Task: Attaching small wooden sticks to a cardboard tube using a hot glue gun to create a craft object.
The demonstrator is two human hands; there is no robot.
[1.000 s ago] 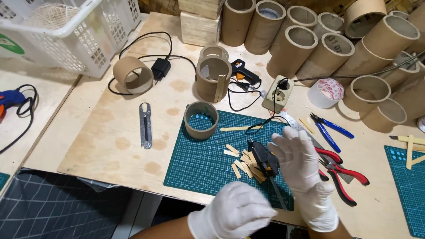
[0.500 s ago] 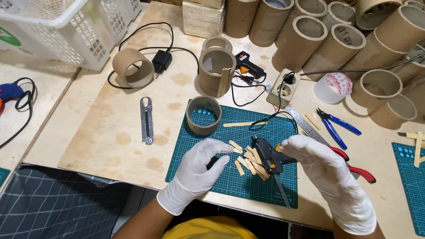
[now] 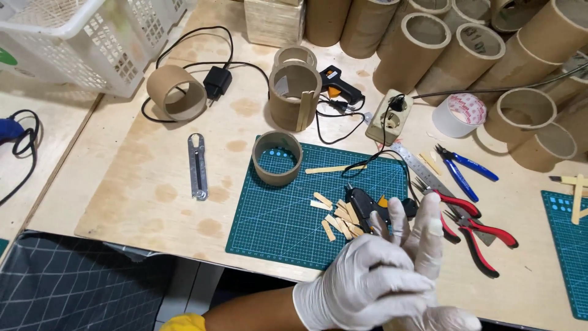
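Observation:
My left hand [image 3: 367, 283], in a white glove, lies across the palm of my right hand [image 3: 422, 232] with its fingers closed over that glove. My right hand points its spread fingers upward and holds nothing. Both hover over the near right corner of the green cutting mat [image 3: 288, 214]. Just beyond the fingertips a black glue gun [image 3: 362, 203] lies on the mat beside several short wooden stick pieces [image 3: 337, 222]. A low cardboard ring [image 3: 277, 158] stands at the mat's far left corner. A longer stick [image 3: 334, 169] lies to its right.
Red pliers [image 3: 474, 230], blue pliers [image 3: 467, 165] and a steel ruler [image 3: 422, 173] lie to the right. Behind the mat are a taller ring with a stick on it [image 3: 295, 95], a power strip [image 3: 389, 116], a tape roll [image 3: 456, 115], cardboard tubes [image 3: 429, 46] and a white basket [image 3: 79, 43].
My hands left the stick pieces and glue gun on the mat and came together near me. The left hand now closes over the right hand.

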